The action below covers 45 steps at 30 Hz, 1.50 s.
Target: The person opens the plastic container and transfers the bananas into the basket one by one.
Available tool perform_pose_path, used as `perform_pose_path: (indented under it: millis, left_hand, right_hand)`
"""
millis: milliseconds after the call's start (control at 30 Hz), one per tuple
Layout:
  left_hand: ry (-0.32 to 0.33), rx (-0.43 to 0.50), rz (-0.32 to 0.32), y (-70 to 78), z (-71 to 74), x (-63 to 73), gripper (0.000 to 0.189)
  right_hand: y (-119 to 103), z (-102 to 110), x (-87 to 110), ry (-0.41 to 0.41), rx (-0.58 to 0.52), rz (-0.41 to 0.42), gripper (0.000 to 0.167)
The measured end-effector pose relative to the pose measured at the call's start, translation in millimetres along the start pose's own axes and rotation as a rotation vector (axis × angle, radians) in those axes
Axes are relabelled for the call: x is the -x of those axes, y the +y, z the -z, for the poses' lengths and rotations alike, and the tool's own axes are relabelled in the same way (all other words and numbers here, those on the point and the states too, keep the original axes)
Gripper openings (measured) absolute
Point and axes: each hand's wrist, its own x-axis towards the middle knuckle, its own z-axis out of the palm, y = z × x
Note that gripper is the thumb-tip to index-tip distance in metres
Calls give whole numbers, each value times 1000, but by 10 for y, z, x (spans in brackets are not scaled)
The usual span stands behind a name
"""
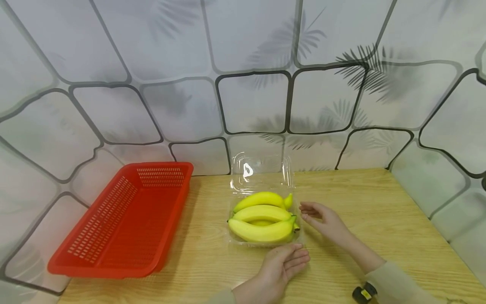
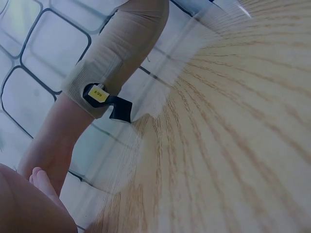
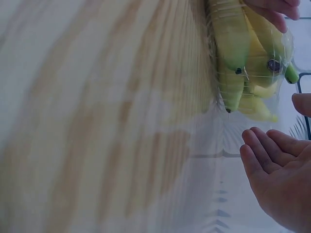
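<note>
Several yellow bananas (image 1: 262,230) lie in a clear plastic clamshell box (image 1: 237,242), its transparent lid (image 1: 262,171) raised at the back. My left hand (image 1: 282,266) is at the box's front edge, fingers extended to the right and holding nothing. To the right of the box is my right hand (image 1: 322,219), its fingers loosely bent toward the banana stems and gripping nothing. The right wrist view shows the banana tips (image 3: 235,73) through the clear wall, with the right hand (image 3: 282,170) apart from them.
A red perforated plastic basket (image 1: 133,223) stands on the left of the wooden table (image 1: 205,270). Behind the table rises a wall (image 1: 250,101) with a stone-and-leaf pattern. A black wrist device (image 1: 364,292) is on the right sleeve.
</note>
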Motion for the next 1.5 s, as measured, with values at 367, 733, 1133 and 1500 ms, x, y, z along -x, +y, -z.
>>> perform_pose_path:
  millis: [367,733,1133,1500]
  left_hand:
    - [3,-3,10,-6,0,-4,36]
    - [-8,5,16,19,2,43,34]
    - [-16,9,13,31,5,25,37]
    - [-52,-3,26,35,14,44,41]
  right_hand:
    - [-23,-62,4,11,-61,2,43]
    - [-9,-111,1,29,-66,19,47]
    - [-3,-164,9,36,-166,-23,50]
    - [19,-199,28,35,-344,-111,53]
